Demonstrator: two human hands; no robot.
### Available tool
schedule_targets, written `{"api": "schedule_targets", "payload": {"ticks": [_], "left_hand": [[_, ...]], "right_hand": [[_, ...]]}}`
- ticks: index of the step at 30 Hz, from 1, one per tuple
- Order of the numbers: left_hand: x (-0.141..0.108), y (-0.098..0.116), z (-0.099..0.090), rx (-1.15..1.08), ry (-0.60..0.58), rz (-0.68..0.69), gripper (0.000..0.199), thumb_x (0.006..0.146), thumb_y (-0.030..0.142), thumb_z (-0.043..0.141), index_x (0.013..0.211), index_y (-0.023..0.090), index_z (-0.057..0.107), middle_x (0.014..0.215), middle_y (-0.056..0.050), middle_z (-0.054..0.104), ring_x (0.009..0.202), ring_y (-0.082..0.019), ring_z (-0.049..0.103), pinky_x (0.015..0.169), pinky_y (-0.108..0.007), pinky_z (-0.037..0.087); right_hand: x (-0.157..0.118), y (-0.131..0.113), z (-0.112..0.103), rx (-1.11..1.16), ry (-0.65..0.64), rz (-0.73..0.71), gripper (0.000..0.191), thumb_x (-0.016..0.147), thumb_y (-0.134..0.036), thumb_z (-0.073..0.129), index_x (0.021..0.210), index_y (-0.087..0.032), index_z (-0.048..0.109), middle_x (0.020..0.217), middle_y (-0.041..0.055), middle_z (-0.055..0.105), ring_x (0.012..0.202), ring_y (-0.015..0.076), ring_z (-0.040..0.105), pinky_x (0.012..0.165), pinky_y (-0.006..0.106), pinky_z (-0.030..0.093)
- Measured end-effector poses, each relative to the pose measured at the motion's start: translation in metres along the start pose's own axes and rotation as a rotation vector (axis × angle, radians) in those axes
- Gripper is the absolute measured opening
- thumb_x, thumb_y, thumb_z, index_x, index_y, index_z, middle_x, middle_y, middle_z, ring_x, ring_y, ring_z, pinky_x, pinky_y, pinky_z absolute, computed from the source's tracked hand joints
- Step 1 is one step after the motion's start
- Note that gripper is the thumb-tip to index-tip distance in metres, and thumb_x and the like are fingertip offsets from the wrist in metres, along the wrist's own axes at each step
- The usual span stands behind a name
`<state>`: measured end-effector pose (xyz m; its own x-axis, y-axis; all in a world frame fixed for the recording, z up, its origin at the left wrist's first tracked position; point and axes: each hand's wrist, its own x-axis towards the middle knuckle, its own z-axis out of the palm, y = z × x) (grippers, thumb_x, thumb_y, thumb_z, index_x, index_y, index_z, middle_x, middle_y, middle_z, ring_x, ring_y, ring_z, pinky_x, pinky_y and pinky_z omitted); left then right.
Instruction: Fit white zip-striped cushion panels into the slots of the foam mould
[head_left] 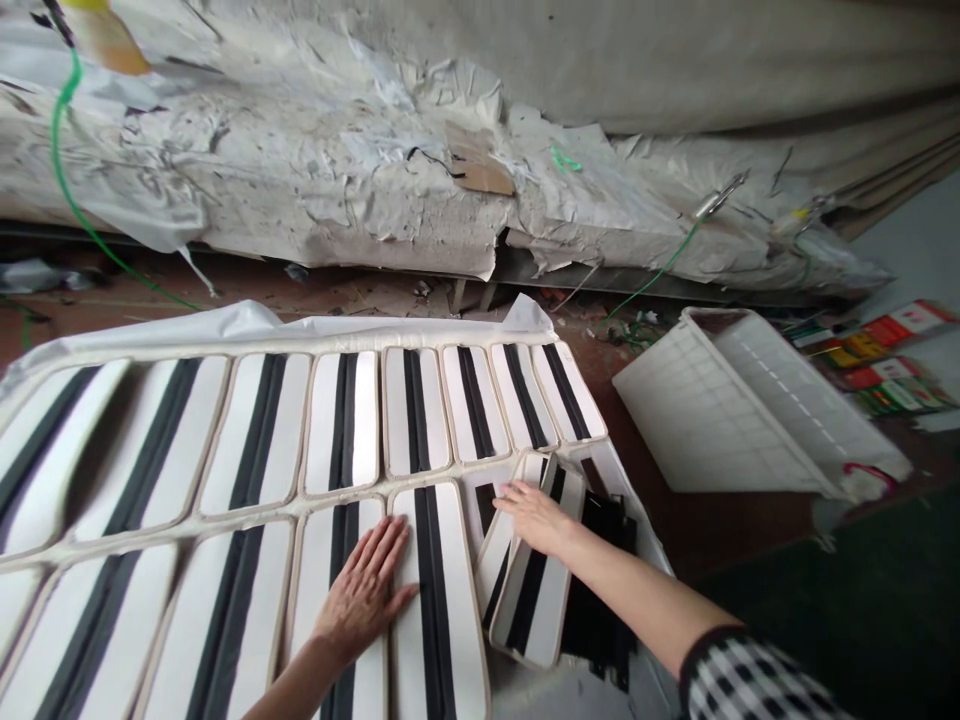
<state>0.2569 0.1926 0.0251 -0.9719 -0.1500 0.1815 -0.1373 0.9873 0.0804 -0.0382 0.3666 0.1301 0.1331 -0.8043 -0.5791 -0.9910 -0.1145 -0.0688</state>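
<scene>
My left hand [367, 585] lies flat with its fingers spread, across the edges of two neighbouring white panels with rounded corners and a black stripe down the middle. One of them is the long striped panel [457, 600] under my thumb. My right hand [534, 517] rests over the upper part of a loose, slanted striped panel [538, 600], fingers stretched to the left over a second loose panel [491, 550] partly beneath it. Under these loose panels and my right forearm lie black strips [600, 600].
Rows of similar striped panels [341, 420] cover the white-sheeted table [300, 332]. To the right stands a white plastic bin [720, 420], with colourful boxes [892, 350] behind it. A bench draped in dirty, wrinkled cloth [300, 180] runs along the back. A green hose [64, 180] hangs at left.
</scene>
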Motion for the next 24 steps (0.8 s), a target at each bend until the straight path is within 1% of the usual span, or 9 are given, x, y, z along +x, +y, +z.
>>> {"api": "schedule_targets", "payload": {"ticks": [2,5,7,9,12,15,19,21,24], "left_hand": [[0.0,0.0,0.001,0.008,-0.005,0.0,0.088,0.093,0.065,0.048,0.157,0.013,0.02,0.16,-0.012,0.029,0.148,-0.031,0.025,0.119,-0.045,0.023],[-0.001,0.0,0.001,0.011,-0.021,-0.003,0.088,0.093,0.065,0.047,0.157,0.012,0.021,0.16,-0.012,0.029,0.148,-0.031,0.026,0.119,-0.045,0.024],[0.0,0.001,0.0,0.011,-0.018,-0.006,0.087,0.093,0.065,0.047,0.157,0.013,0.02,0.16,-0.012,0.029,0.148,-0.03,0.026,0.118,-0.045,0.025],[0.001,0.001,-0.001,0.012,-0.006,-0.013,0.086,0.093,0.065,0.046,0.157,0.014,0.02,0.16,-0.011,0.03,0.148,-0.03,0.027,0.118,-0.045,0.026],[0.002,0.0,-0.001,0.004,0.011,-0.019,0.086,0.093,0.064,0.046,0.157,0.014,0.019,0.16,-0.011,0.03,0.148,-0.029,0.027,0.118,-0.044,0.026],[0.001,0.0,0.0,-0.023,0.018,-0.024,0.086,0.093,0.063,0.047,0.158,0.014,0.018,0.16,-0.011,0.03,0.148,-0.03,0.026,0.118,-0.045,0.025],[0.0,-0.001,-0.001,-0.066,0.016,-0.031,0.085,0.093,0.061,0.049,0.158,0.014,0.018,0.16,-0.011,0.029,0.148,-0.031,0.026,0.12,-0.046,0.023],[-0.002,-0.002,0.002,-0.082,0.022,-0.033,0.086,0.093,0.061,0.05,0.157,0.013,0.019,0.16,-0.013,0.03,0.147,-0.031,0.028,0.12,-0.046,0.024],[-0.012,-0.004,0.015,-0.115,0.062,0.008,0.074,0.095,0.047,0.05,0.157,0.017,0.025,0.151,-0.012,0.046,0.14,-0.032,0.04,0.118,-0.049,0.028]], "right_hand": [[0.011,0.0,0.006,-0.001,0.014,-0.021,0.015,0.08,-0.009,0.065,0.082,-0.017,0.077,0.129,0.0094,0.065,0.123,0.0293,0.052,0.112,0.045,0.032],[0.002,-0.002,0.004,0.019,-0.004,-0.1,0.009,0.074,-0.01,0.071,0.076,-0.017,0.075,0.104,0.0068,0.071,0.102,0.023,0.06,0.106,0.038,0.037],[-0.014,-0.003,-0.003,0.034,-0.025,-0.116,0.008,0.071,-0.009,0.071,0.074,-0.016,0.074,0.089,0.0062,0.07,0.089,0.0217,0.061,0.092,0.036,0.044],[-0.037,-0.004,-0.012,0.048,-0.037,-0.104,0.008,0.072,-0.009,0.068,0.071,-0.016,0.072,0.079,0.0062,0.068,0.081,0.0221,0.06,0.08,0.035,0.045],[-0.084,-0.005,-0.029,0.07,-0.025,-0.063,0.012,0.076,-0.007,0.06,0.073,-0.016,0.069,0.079,0.0065,0.067,0.08,0.0223,0.06,0.075,0.035,0.042],[-0.138,-0.007,-0.061,0.177,-0.012,0.068,0.018,0.073,-0.002,0.054,0.069,-0.018,0.061,0.079,0.0049,0.064,0.078,0.0208,0.058,0.069,0.033,0.038],[-0.184,-0.008,-0.127,0.509,0.034,0.325,0.018,0.076,-0.009,0.054,0.062,-0.019,0.049,0.074,0.001,0.058,0.073,0.0175,0.056,0.065,0.03,0.034],[-0.181,-0.005,-0.156,0.745,0.101,0.417,0.02,0.081,-0.019,0.058,0.063,-0.019,0.051,0.075,-0.0006,0.059,0.073,0.0163,0.056,0.065,0.028,0.036],[-0.141,0.0,-0.176,1.185,0.21,0.479,0.02,0.075,-0.027,0.069,0.064,-0.018,0.055,0.063,-0.0047,0.055,0.06,0.0124,0.05,0.054,0.025,0.032]]}}
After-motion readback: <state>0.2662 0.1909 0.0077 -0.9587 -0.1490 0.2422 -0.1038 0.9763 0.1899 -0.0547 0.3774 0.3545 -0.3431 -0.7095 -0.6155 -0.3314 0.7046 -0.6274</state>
